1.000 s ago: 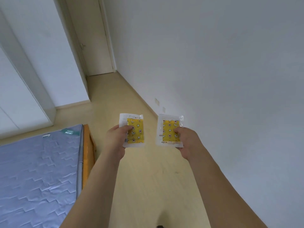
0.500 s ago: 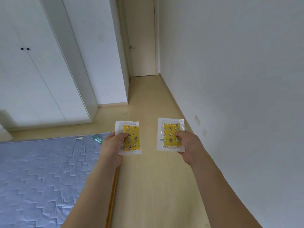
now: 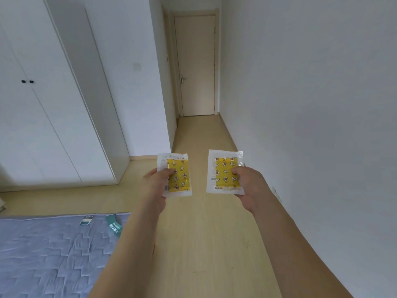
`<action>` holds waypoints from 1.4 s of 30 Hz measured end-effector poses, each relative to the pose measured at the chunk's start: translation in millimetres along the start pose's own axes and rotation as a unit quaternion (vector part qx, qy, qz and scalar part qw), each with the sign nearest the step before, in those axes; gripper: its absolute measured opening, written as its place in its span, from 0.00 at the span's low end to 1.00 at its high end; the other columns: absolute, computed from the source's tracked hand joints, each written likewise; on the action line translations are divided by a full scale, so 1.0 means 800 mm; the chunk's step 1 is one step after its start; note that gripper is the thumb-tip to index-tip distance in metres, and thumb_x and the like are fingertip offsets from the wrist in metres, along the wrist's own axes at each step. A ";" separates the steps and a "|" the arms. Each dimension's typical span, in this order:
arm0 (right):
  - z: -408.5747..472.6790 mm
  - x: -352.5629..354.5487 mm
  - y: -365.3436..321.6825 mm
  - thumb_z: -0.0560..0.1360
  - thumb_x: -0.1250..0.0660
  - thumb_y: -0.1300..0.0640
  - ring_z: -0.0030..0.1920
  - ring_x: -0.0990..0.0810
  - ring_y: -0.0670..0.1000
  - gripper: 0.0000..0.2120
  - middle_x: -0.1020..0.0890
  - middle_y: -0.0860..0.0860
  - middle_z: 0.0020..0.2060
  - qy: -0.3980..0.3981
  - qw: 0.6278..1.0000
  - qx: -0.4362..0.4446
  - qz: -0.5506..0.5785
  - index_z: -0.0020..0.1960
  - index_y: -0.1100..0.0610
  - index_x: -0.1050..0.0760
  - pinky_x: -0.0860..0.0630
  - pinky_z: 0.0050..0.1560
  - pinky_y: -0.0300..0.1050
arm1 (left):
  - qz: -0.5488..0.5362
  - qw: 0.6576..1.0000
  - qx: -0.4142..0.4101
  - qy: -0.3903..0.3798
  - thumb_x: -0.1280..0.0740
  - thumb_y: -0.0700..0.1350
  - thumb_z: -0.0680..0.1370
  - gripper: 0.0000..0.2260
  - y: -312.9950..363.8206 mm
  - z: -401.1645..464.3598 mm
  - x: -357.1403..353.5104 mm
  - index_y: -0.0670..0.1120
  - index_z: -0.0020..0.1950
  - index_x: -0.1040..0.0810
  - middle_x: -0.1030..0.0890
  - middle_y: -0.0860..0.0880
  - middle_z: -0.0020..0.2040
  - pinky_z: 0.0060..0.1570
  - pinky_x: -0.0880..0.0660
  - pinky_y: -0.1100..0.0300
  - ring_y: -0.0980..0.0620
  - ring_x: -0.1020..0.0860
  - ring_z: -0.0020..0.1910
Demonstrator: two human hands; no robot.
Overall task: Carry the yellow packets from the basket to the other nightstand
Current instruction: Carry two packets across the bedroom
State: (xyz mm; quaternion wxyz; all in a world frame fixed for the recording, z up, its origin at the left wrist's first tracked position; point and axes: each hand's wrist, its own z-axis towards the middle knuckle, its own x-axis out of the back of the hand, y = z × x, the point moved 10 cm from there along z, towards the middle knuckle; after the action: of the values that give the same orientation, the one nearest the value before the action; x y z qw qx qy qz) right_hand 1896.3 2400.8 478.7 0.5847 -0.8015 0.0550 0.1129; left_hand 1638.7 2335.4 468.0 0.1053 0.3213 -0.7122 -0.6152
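Nearest the camera, at the lower left, a blue quilted mattress (image 3: 49, 254) is seen, with a green tag (image 3: 113, 224) and a small label (image 3: 86, 219) lying near its far edge. Taking that mattress as the landmark, two bare forearms are stretched out to the right of it, above a pale wooden floor (image 3: 204, 233).

The left hand (image 3: 154, 183), just beyond the mattress's far right corner, is closed on a yellow packet (image 3: 178, 176): the thumb is pressed on the front face and the fingers are curled behind it. The packet is held upright, its clear border showing around a yellow sheet printed with moons, stars and flowers.

Further right of the mattress, the right hand (image 3: 249, 186) is closed in the same way on a second yellow packet (image 3: 224, 172), thumb on the front, fingers behind. The two packets are held side by side in the air, apart from one another, well above the floor.

Beyond the mattress, a white wardrobe (image 3: 43, 115) with two small dark knobs (image 3: 27, 81) is set against the left wall. Farthest from the mattress, at the end of a narrow passage, a closed pale door (image 3: 196, 65) with a metal handle (image 3: 183, 78) is seen, flanked on the right by a plain white wall (image 3: 311, 93)
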 end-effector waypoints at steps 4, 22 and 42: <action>0.094 -0.002 -0.030 0.77 0.38 0.64 0.47 0.17 0.56 0.08 0.15 0.55 0.47 0.002 1.000 0.002 0.014 0.50 0.57 0.22 0.22 0.55 0.55 | 0.002 1.000 -0.008 -0.008 0.31 0.35 0.74 0.10 0.014 0.080 -0.067 0.41 0.55 0.19 0.15 0.43 0.48 0.45 0.19 0.48 0.42 0.16 0.46; 0.584 -0.250 -0.114 0.77 0.39 0.65 0.40 0.18 0.55 0.08 0.16 0.54 0.43 -0.135 0.990 -0.026 -0.040 0.46 0.57 0.22 0.23 0.45 0.49 | -0.011 0.984 -0.052 0.169 0.31 0.36 0.75 0.06 0.105 0.500 -0.107 0.45 0.49 0.19 0.15 0.45 0.44 0.46 0.20 0.50 0.44 0.16 0.43; 0.873 -0.824 -0.054 0.77 0.40 0.66 0.42 0.18 0.56 0.08 0.17 0.56 0.42 -0.337 0.929 -0.050 -0.145 0.48 0.59 0.23 0.22 0.49 0.53 | -0.113 0.934 -0.112 0.321 0.32 0.35 0.74 0.10 0.250 0.914 0.223 0.39 0.55 0.19 0.15 0.41 0.47 0.44 0.19 0.48 0.41 0.16 0.44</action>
State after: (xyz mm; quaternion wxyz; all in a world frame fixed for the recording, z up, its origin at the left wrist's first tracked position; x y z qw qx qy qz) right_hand 1185.6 3048.7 477.6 0.5380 -0.7435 -0.2680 0.2930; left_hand 1036.9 2829.4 451.7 0.2935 0.5664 -0.5258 -0.5626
